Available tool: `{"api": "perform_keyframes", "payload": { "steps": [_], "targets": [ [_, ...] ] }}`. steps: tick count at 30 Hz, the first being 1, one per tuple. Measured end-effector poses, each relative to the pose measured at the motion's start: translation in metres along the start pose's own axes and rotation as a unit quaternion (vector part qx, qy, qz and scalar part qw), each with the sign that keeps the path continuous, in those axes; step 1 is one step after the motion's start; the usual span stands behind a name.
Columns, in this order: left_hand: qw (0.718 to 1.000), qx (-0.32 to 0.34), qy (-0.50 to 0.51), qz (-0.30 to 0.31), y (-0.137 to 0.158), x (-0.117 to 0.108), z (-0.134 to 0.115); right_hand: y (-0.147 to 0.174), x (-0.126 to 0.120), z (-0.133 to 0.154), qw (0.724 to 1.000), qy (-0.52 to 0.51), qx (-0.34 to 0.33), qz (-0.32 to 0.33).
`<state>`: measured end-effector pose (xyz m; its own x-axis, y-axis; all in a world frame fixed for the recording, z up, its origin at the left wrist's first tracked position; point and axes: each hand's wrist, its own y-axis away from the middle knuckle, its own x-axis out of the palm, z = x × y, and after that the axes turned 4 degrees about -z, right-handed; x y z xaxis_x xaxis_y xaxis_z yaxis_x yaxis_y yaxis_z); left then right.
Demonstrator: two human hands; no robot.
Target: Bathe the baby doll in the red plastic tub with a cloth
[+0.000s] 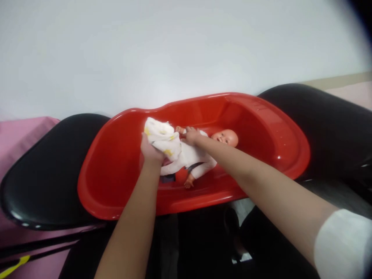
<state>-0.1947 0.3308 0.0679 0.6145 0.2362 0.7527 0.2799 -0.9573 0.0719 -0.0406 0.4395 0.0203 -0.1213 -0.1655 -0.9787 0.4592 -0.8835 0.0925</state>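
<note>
A baby doll [197, 153] in a white body and sleeves lies on its back in a red baby bathtub [110, 162], its head toward the right end. My left hand [151, 149] grips a white cloth with yellow marks [164, 137], which lies over the doll's lower body. Across the doll's chest rests my right hand [190, 135], beside the doll's far hand. Its fingers are partly hidden, so whether they hold anything is unclear. The doll's near arm reaches down toward the tub's front wall.
Black padded seats flank the tub, one at the left [52, 170] and one at the right [328, 128]. Pink fabric [23, 133] shows at the far left, with a yellow strip [17, 265] below. A pale wall [180, 50] stands behind the tub.
</note>
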Motion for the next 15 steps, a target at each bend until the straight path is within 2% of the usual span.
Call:
{"api": "perform_keyframes", "payload": {
  "steps": [5, 8, 11, 15],
  "targets": [
    [0.999, -0.033, -0.013, -0.035, 0.008, 0.0, -0.003, 0.029, -0.017, -0.018, 0.996, 0.017, -0.087, -0.023],
    [0.997, -0.027, -0.024, -0.063, 0.003, -0.003, 0.003, 0.043, -0.021, -0.028, 0.991, 0.025, -0.128, -0.039],
    [0.996, -0.021, -0.03, -0.079, -0.002, 0.0, 0.012, 0.048, -0.018, -0.033, 0.989, 0.026, -0.141, -0.042],
    [0.997, -0.035, -0.029, -0.055, -0.008, 0.016, 0.031, 0.048, -0.014, -0.033, 0.988, 0.021, -0.143, -0.052]
  ]
}}
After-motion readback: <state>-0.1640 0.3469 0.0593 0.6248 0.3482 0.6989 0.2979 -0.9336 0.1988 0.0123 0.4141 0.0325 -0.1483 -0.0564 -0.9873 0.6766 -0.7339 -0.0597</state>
